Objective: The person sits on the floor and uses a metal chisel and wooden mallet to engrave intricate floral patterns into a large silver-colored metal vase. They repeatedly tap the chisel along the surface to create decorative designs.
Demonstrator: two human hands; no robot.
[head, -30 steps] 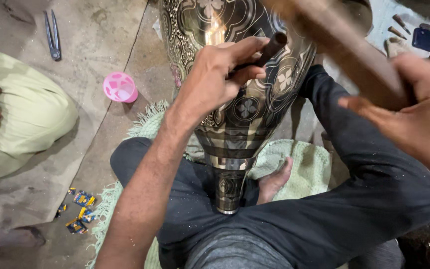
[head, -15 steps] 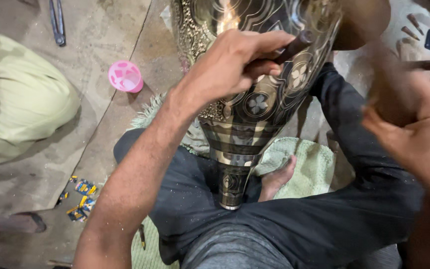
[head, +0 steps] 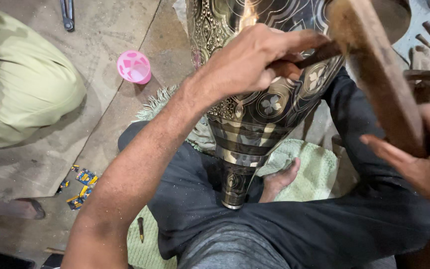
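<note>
So the left hand [head: 255, 62] is clamped round a thin chisel [head: 319, 52] with its tip on the engraved brass vase [head: 255, 114] propped in the lap, and the right hand [head: 419, 164], gripping the wooden mallet [head: 374, 69], sits just right of the chisel's butt.

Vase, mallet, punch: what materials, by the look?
Vase: likely brass or similar metal, polished, dark engraved floral pattern; sharp highlights. Mallet in the right hand: wood, rough, worn, brown grain. Punch in the left hand: dark, probably steel; mostly hidden.
</note>
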